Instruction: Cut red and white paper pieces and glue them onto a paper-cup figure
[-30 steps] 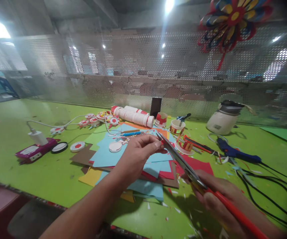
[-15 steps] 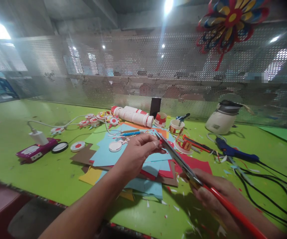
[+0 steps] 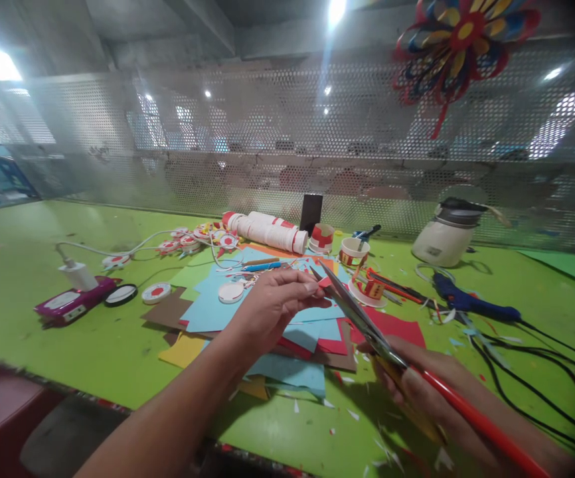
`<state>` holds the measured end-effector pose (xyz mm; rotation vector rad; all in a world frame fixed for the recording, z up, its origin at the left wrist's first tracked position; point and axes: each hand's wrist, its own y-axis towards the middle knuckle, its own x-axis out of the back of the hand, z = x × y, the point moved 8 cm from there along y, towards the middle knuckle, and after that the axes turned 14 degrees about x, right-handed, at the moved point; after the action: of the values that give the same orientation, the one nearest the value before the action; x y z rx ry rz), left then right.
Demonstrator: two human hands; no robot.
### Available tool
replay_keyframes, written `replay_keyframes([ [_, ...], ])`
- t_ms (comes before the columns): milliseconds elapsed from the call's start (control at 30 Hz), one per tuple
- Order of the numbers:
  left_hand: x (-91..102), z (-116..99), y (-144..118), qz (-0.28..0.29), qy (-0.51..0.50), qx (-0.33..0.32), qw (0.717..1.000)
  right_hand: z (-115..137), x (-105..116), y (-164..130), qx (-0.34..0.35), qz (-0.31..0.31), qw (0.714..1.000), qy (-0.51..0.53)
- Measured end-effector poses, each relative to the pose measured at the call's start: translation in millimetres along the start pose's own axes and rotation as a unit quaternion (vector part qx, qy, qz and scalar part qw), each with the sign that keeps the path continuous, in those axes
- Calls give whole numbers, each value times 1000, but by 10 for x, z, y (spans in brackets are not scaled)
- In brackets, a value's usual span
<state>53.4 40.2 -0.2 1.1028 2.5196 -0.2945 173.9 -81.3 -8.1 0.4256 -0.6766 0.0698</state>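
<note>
My left hand (image 3: pixel 280 302) pinches a small red piece of paper (image 3: pixel 323 284) between thumb and fingers, above a pile of coloured sheets. In my right hand (image 3: pixel 431 385) is a pair of scissors (image 3: pixel 362 318) with red handles, its blades slightly parted and their tips right beside the red piece. Part of the grip is hidden by the handles. Below lie light blue paper (image 3: pixel 218 309), red paper (image 3: pixel 392 325) and brown paper (image 3: pixel 165 309). A round white disc (image 3: pixel 230 292) rests on the blue paper, just left of my left hand.
Paper cups (image 3: pixel 354 252), a long stack of white cups (image 3: pixel 272 232) and a dark upright phone-like slab (image 3: pixel 311 211) stand behind. A blue glue gun (image 3: pixel 474 302) with black cables lies right, near a pale jug (image 3: pixel 447 236). A purple power strip (image 3: pixel 76 299) sits left.
The scissor blades have parted from nearly closed, and the handles have spread in my right hand. More of the red piece shows at my left fingertips. My left hand has barely moved.
</note>
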Motion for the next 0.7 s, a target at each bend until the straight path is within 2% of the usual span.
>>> replay_keyframes([
  [133, -2, -1, 1, -5, -1, -4, 1000, -27, 3, -12, -20, -11, 1000, -14],
  [367, -55, -53, -26, -16, 45, -38, 998, 50, 17, 23, 12, -6, 999, -53],
  [700, -55, -61, -35, -14, 62, -50, 997, -25, 0, -5, -21, 13, 999, -31],
])
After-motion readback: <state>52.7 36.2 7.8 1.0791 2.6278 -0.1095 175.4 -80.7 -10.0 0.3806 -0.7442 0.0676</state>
